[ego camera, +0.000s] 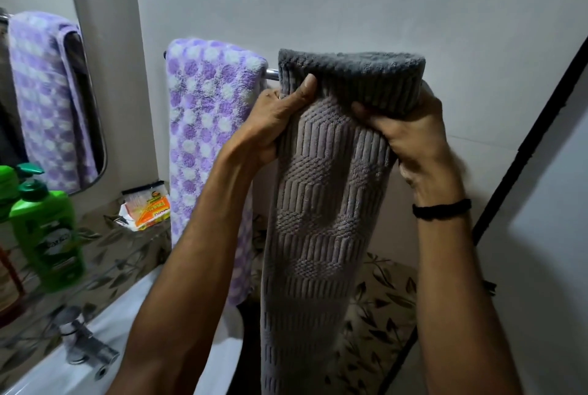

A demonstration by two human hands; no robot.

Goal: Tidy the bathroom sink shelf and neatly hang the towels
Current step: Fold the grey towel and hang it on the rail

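A grey ribbed towel (321, 210) hangs folded over the chrome towel rail (272, 74) on the wall, its front half reaching down past the sink. My left hand (276, 122) grips its left edge just under the rail. My right hand (410, 137) pinches the towel's right edge at the same height. To the left, a purple towel with white dots (206, 140) hangs over the same rail, touching the grey one.
A glass shelf (105, 254) under the mirror (47, 92) holds a green pump bottle (47, 235) and an orange sachet pack (149, 210). The white sink (133, 324) with a chrome tap (86, 347) is at lower left. A dark door frame (525, 146) slants at right.
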